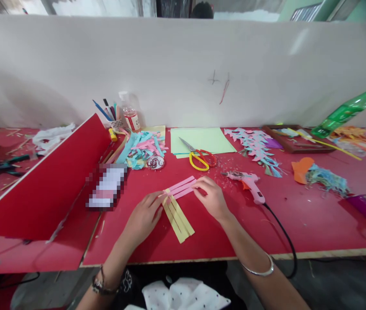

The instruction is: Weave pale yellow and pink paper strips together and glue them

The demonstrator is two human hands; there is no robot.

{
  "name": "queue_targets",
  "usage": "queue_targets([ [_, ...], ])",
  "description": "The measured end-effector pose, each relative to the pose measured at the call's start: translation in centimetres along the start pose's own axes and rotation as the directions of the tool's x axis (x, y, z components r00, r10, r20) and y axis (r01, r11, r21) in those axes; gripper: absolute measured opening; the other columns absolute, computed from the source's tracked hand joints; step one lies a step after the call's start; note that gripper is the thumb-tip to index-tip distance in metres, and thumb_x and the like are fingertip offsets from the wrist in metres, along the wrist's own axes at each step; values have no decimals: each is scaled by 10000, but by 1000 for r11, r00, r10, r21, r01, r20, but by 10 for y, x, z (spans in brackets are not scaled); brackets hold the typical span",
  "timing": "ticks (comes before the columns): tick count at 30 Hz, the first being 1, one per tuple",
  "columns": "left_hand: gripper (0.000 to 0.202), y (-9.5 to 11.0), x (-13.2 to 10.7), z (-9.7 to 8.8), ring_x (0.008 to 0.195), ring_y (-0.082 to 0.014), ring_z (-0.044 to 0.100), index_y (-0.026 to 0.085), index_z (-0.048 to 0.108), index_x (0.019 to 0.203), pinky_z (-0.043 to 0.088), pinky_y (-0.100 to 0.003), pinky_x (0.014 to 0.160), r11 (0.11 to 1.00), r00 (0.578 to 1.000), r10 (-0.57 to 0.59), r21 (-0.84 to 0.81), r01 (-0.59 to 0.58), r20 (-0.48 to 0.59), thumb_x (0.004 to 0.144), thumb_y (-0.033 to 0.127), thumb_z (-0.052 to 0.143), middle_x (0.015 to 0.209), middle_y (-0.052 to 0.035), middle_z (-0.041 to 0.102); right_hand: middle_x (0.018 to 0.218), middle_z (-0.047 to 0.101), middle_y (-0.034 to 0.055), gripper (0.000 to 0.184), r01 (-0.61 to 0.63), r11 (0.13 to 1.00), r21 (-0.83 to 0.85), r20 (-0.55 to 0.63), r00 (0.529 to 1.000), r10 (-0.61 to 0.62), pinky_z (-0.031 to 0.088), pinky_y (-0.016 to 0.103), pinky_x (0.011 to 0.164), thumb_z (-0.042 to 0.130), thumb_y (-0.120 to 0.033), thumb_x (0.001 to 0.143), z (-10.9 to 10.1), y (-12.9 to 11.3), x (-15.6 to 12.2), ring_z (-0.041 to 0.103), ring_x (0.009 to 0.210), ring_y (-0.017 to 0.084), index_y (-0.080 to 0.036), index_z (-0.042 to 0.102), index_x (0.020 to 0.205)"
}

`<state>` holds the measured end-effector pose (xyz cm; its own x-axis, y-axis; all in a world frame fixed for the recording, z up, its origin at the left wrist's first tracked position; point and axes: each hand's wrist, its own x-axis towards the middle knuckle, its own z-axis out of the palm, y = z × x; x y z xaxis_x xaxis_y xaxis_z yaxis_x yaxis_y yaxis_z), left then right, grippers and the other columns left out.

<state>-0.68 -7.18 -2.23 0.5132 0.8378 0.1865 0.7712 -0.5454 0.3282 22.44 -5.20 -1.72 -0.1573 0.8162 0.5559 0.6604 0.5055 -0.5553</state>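
Note:
Several yellow paper strips (179, 219) lie side by side on the red table (299, 215), crossed near their top by pink paper strips (183, 186). My left hand (144, 215) rests on the left of the crossing, its fingertips pressed on the strips where yellow and pink meet. My right hand (211, 198) pinches the right end of the pink strips between thumb and fingers.
Yellow-and-red scissors (198, 157) lie on light green paper (202, 140) behind the strips. A pink glue gun (249, 183) with a black cord lies to the right. Cut blue and pink paper scraps (144, 148), a pen cup (111, 116), a red board (47, 185) and a green bottle (347, 112) surround the spot.

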Motion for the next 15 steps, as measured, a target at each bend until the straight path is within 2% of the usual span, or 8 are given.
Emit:
queue_targets([
  [5,382,0,3,7,1164,-198,413,213,376,1273,342,-374,977,997,998,38,61,-40,43,912,289,278,1261,-77,464,784,574,41,137,-16,1000,24,28,999,15,451,266,723,468,-115,791,1,0,0,558,781,153,-183,582,760],
  [9,403,1,5,10,1116,-223,434,191,413,1256,298,-410,981,988,997,28,153,-37,66,895,348,327,1194,-90,508,778,564,41,155,-26,999,35,35,999,25,449,267,711,439,-101,789,2,1,-1,554,777,155,-183,563,746],
  [15,404,5,13,5,1051,-229,463,213,469,1210,322,-390,909,981,996,28,189,-43,80,886,411,330,1132,-87,532,779,557,40,150,-27,999,36,37,999,25,445,260,704,430,-100,787,4,1,-2,544,763,150,-186,548,751],
])
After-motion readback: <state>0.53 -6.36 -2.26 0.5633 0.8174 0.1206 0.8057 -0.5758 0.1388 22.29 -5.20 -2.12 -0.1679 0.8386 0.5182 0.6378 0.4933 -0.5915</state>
